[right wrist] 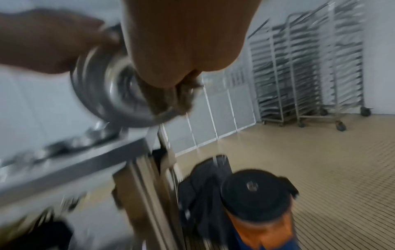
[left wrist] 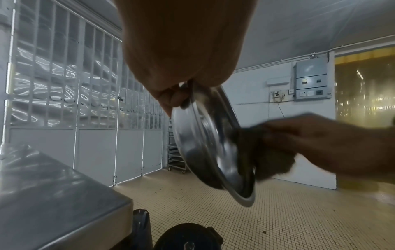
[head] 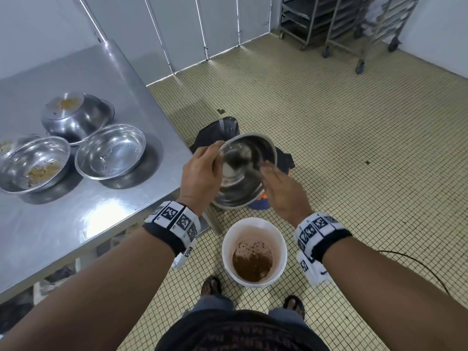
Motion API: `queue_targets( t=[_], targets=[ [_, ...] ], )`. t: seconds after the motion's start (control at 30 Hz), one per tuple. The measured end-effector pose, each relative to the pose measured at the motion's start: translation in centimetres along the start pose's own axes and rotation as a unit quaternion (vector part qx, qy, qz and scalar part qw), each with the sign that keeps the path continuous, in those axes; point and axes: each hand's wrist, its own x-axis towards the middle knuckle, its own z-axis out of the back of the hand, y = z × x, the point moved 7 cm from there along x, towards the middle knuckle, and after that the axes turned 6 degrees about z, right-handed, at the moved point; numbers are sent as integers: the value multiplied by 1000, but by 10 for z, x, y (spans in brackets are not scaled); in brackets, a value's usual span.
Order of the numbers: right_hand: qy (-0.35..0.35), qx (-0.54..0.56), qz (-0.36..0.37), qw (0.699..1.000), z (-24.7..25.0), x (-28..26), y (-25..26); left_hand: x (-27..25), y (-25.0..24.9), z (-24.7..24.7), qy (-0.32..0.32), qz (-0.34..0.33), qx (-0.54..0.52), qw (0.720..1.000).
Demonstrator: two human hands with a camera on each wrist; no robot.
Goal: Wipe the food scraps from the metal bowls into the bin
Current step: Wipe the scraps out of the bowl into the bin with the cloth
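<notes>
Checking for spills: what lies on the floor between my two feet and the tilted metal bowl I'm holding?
In the head view, a white bucket with brown food scraps at its bottom.

A commercial kitchen's wash-up area: a stainless steel surface (head: 106, 72) carries metal bowls (head: 110, 152) with food scraps, wheeled tray racks (head: 336, 24) stand against the far wall, the floor (head: 354, 148) is laid in small beige tiles, and a white bucket (head: 254, 252) holds scraps.

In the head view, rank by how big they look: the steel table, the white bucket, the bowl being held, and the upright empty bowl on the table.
1. Table
2. Held bowl, empty bowl and bucket: too alike to rank, and nearness differs.
</notes>
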Motion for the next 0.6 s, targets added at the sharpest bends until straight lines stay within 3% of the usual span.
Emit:
queue_targets(
  t=[0.13, 0.3, 0.47, 0.6],
  targets=[
    [-51, -61, 46, 996, 19, 32, 7, -6, -3, -4, 5, -3, -21, 1000],
    [50, -96, 39, 993, 2, 21, 11, -5, -11, 3, -1, -13, -36, 999],
    [65, 78, -84, 991, 5, 27, -1, -7, -2, 7, 3, -2, -25, 1000],
    [108, 149, -121, 975, 6, 31, 8, -11, 3, 5, 14, 14, -26, 999]
  ],
)
